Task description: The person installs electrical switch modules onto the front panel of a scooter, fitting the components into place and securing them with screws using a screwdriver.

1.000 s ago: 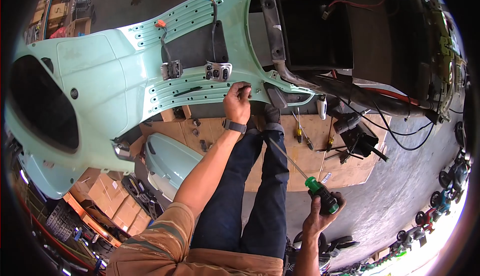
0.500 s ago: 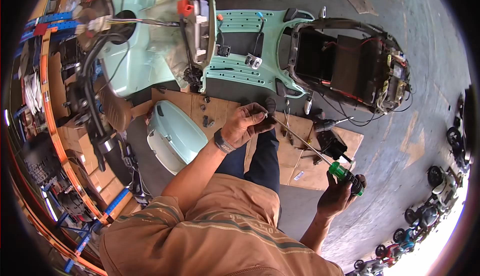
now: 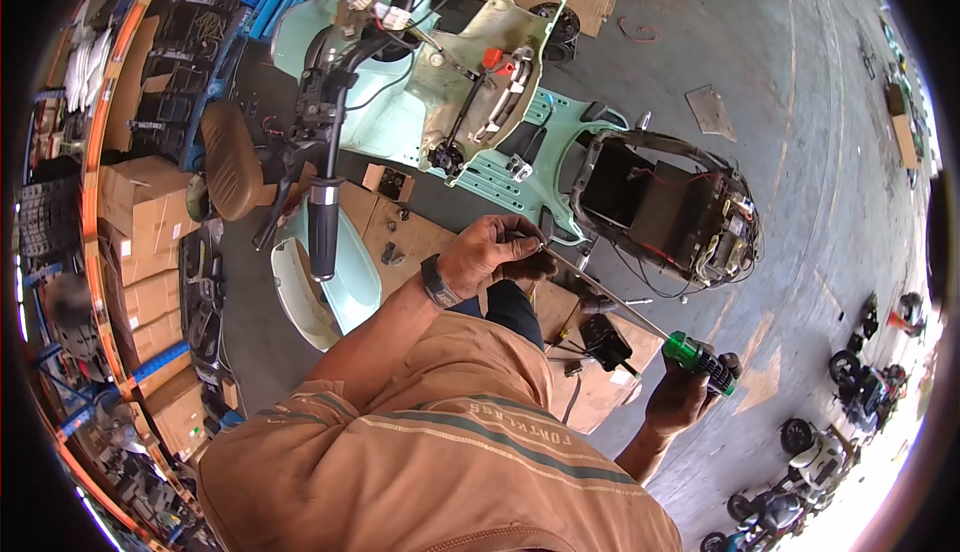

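My right hand (image 3: 682, 392) is wrapped round the green and black handle of a long screwdriver (image 3: 610, 293). Its thin metal shaft slants up and left to my left hand (image 3: 495, 257), which wears a dark wristband. The left thumb and fingers are pinched together at the screwdriver's tip; whatever small piece lies between them is too small to make out. Beyond the hands stands a partly stripped mint-green scooter, with its footboard (image 3: 545, 187) and open black seat frame (image 3: 665, 202) showing.
Flattened cardboard (image 3: 435, 227) lies on the floor with small parts and a black part (image 3: 606, 342) on it. A mint-green panel (image 3: 345, 272) is at the left, below the handlebar grip (image 3: 323, 232). Shelving with boxes (image 3: 150, 207) lines the left; motorbikes (image 3: 825, 462) stand at the right.
The view has turned and shifted, so the scooter and shelves appear in new places. Both hands keep their hold, with the screwdriver still stretched between them.
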Action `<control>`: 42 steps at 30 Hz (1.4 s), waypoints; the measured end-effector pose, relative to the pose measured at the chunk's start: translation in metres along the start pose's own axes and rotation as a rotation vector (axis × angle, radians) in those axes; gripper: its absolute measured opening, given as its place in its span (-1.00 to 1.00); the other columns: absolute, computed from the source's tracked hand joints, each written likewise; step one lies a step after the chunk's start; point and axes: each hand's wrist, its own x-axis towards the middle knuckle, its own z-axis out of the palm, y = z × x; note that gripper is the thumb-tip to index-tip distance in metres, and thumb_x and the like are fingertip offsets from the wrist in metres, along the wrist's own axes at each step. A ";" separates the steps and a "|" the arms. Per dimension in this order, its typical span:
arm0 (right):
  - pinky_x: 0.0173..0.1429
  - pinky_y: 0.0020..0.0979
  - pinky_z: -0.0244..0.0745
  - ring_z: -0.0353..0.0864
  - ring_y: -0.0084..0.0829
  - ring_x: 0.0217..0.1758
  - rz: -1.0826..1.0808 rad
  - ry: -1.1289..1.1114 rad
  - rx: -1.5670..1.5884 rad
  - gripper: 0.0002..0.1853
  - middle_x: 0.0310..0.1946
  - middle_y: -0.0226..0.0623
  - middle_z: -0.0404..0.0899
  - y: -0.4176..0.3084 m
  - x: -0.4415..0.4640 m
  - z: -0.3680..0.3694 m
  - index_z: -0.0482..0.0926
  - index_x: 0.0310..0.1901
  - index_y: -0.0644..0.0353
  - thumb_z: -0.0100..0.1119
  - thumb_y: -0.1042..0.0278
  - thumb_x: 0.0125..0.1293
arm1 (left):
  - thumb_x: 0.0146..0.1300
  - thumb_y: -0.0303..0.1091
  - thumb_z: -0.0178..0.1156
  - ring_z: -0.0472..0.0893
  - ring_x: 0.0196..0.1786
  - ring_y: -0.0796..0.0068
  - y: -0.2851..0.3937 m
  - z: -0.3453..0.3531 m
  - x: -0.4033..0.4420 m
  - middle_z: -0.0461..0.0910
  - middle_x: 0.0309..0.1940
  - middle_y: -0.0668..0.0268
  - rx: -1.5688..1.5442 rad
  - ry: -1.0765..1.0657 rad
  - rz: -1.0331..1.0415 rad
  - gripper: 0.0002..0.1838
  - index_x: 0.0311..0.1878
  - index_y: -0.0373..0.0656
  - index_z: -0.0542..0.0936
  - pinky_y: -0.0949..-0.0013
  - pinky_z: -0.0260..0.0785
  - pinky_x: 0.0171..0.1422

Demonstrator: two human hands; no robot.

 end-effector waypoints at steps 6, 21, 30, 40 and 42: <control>0.08 -0.29 0.60 0.64 -0.22 -0.08 0.108 -0.134 -0.180 -0.40 -0.06 0.05 0.58 -0.015 0.011 0.013 0.23 0.16 0.26 0.38 0.35 0.21 | 0.37 -0.44 0.22 0.73 -0.09 0.30 0.023 -0.006 -0.030 0.69 -0.18 0.15 0.243 0.115 0.129 -0.84 -0.07 -0.31 0.55 0.32 0.65 0.01; 0.23 -0.43 0.40 0.55 -0.44 0.07 0.792 -0.601 -0.486 -0.43 0.02 -0.23 0.60 0.104 -0.053 0.030 0.45 0.26 0.30 0.37 0.29 0.27 | 0.33 -0.51 0.26 0.71 -0.16 0.43 0.016 -0.036 -0.060 0.69 -0.20 0.23 0.326 0.305 0.372 -0.85 -0.08 -0.33 0.64 0.41 0.67 -0.11; 0.19 -0.40 0.45 0.59 -0.44 0.00 0.792 -0.521 -0.234 -0.44 -0.04 -0.25 0.58 0.107 -0.058 0.057 0.38 0.28 0.37 0.34 0.42 0.30 | 0.43 -0.40 0.00 0.69 -0.16 0.37 -0.003 -0.109 -0.050 0.65 -0.20 0.23 -0.259 0.245 0.334 -0.77 0.01 -0.28 0.55 0.30 0.60 -0.06; 0.20 -0.41 0.44 0.58 -0.45 0.01 0.736 -0.390 -0.276 -0.45 -0.05 -0.28 0.58 0.079 -0.069 0.063 0.38 0.26 0.36 0.34 0.45 0.28 | 0.18 -0.27 0.27 0.58 -0.20 0.53 0.031 -0.290 0.051 0.52 -0.29 0.40 0.854 0.616 0.310 -0.34 0.34 -0.25 0.35 0.32 0.41 -0.07; 0.22 -0.41 0.43 0.57 -0.46 0.03 0.744 -0.391 -0.329 -0.44 -0.04 -0.27 0.58 0.075 -0.072 0.058 0.38 0.26 0.36 0.35 0.42 0.28 | 0.16 -0.28 0.32 0.62 -0.05 0.53 0.034 -0.295 0.069 0.59 -0.18 0.37 0.497 0.384 0.116 -0.30 0.37 -0.20 0.32 0.30 0.43 -0.05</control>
